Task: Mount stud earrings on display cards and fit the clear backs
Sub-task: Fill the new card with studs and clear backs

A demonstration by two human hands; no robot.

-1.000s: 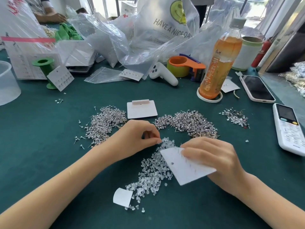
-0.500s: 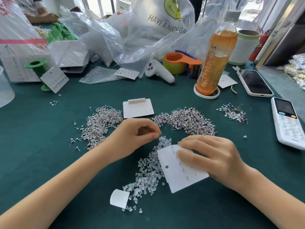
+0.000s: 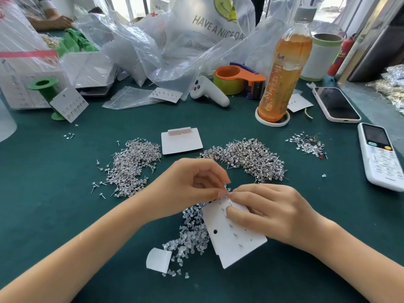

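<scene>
My right hand holds a white display card tilted over the green table, back side up, with several stud posts poking through it. My left hand pinches something tiny at the card's top edge, fingertip to fingertip with my right hand; the pinched item is too small to tell. A pile of clear backs lies under and left of the card. Two heaps of silver stud earrings lie beyond my hands.
A blank card stack sits between the heaps. A smaller stud pile lies right. A tea bottle, tape dispenser, phone, remote, green spool with a filled card, and plastic bags ring the table's far side.
My left hand has moved right from the clear backs to meet my right fingertips at the card's top edge. The card has turned slightly steeper.
</scene>
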